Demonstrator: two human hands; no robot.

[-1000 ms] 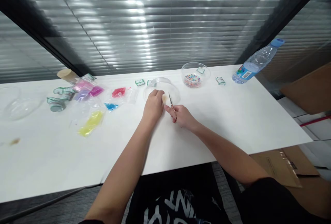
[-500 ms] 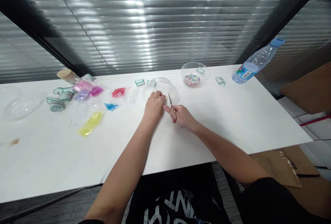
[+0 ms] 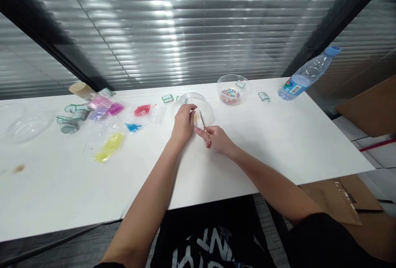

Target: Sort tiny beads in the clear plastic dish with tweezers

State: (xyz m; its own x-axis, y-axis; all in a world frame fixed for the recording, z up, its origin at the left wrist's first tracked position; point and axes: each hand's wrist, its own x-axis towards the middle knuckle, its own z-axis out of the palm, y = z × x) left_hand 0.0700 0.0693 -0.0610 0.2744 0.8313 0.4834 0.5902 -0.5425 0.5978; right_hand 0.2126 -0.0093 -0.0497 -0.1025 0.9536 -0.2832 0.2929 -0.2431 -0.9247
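My right hand (image 3: 218,138) is closed round the finger loops of a small pair of scissors (image 3: 204,126) with rose-gold handles. Their blades point away from me, up and slightly left, over the near right side of a clear plastic dish (image 3: 208,113). At that dish's near left rim is my left hand (image 3: 185,121), its thumb and fingertips parted with nothing visible between them. A small tan patch (image 3: 197,116) shows in the dish just right of my left fingers; I cannot make out what it is.
A clear bowl (image 3: 231,99) of mixed beads stands behind on the right, near a water bottle (image 3: 298,81). Bags of yellow (image 3: 109,147), blue (image 3: 133,127) and red (image 3: 142,110) beads lie left. Clear lids (image 3: 29,129) and a wooden-topped jar (image 3: 81,89) sit further left.
My left fingers have opened from a curled, closed grip, uncovering the tan patch in the dish. The scissors have shifted very slightly left at the tip, still in my right hand.
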